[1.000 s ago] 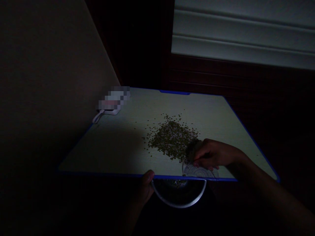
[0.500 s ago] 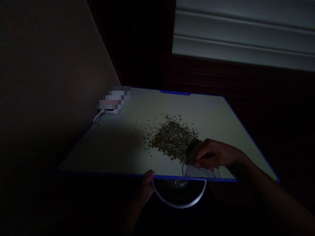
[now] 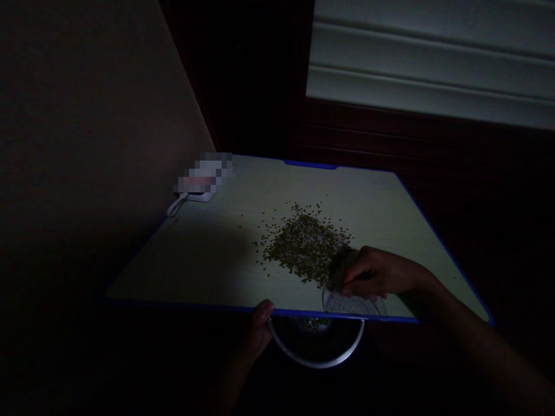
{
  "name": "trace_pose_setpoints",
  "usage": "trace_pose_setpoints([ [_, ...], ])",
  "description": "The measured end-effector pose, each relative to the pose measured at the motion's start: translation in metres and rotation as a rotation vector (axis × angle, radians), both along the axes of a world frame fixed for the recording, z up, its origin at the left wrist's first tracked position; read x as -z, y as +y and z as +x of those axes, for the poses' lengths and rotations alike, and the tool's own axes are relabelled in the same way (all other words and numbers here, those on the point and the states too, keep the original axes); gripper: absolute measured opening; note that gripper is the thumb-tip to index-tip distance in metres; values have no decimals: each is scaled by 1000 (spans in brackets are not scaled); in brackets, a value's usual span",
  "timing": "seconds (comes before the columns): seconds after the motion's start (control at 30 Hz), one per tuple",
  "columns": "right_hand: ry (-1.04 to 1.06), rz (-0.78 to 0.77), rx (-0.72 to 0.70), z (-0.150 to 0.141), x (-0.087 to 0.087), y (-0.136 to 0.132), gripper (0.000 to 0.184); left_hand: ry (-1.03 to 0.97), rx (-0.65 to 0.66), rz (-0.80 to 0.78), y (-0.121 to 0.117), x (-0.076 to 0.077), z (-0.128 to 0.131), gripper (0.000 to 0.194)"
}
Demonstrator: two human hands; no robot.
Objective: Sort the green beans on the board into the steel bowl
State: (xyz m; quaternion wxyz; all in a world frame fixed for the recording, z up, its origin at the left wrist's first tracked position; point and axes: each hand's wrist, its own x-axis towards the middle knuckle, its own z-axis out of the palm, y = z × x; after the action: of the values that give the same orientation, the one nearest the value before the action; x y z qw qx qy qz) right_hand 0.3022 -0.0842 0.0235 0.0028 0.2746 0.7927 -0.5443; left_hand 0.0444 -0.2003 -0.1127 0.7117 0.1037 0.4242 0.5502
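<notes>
My left hand [image 3: 260,326] is closed at the near edge of a pale board [image 3: 195,248] with a blue rim. Its thumb lies over the rim; the other fingers are hidden below, beside a metal bowl [image 3: 323,365]. My right hand [image 3: 377,271] is curled with its fingertips together at the near right side of a spread of small greenish beans or seeds [image 3: 303,242]. Whatever those fingertips hold is too dark and small to make out. Directly under them, at the near edge, is a clear, patterned round plastic piece [image 3: 353,306].
A white device [image 3: 206,182], partly blurred out, with a strap lies at the board's far left corner by a wall [image 3: 108,104]. The bowl sits under the near edge with some of the same grains in it. Dark wood and pale slats [image 3: 411,69] stand behind.
The view has shifted very slightly. The clear round piece looks tilted a little differently under my right hand. Both hands stay in nearly the same place.
</notes>
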Motion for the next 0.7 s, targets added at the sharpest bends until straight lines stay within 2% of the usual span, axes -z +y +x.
trace_pose_setpoints([
  [0.2, 51, 45, -36, 1, -3, 0, 31, -29, -32, -48, 1, 2, 0, 18],
  [0.4, 184, 231, 49, 15, 0, 5, 19, -11, -15, -8, 0, 2, 0, 19],
  [0.7, 125, 203, 48, 13, 5, 5, 16, -12, 5, 12, 0, 2, -1, 20],
])
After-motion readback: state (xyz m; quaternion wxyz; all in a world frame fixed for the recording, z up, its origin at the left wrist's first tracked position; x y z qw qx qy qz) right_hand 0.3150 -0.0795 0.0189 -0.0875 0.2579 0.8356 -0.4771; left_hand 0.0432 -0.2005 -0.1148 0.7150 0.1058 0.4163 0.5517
